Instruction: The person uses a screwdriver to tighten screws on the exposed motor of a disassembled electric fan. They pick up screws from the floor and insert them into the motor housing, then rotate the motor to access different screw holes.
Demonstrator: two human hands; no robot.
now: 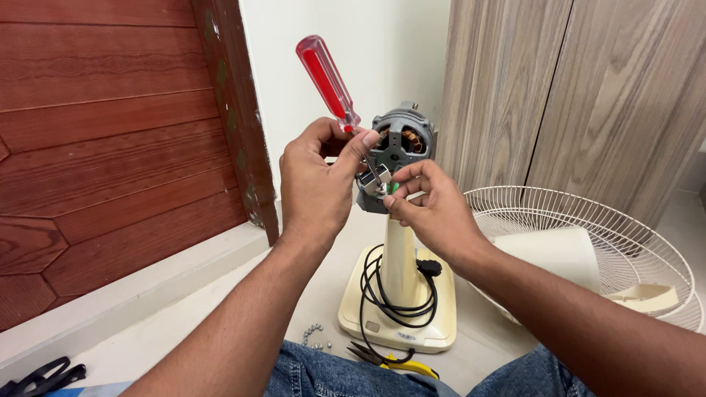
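Head view: left hand (315, 184) clenched on red-handled screwdriver (329, 82), handle tilted to 11 o'clock so tip meets fan motor (401, 143) at frame centre. Right hand (430, 202) pinches small green part (393, 188) at motor's 6 o'clock, prob. steadying it. Motor: grey housing, copper windings exposed, atop cream stand (399, 257). Guard (588, 220) lying at 3 o'clock.

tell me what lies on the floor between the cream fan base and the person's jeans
In the head view, yellow-handled pliers lie between the fan base and the jeans, with a loop of black power cord.
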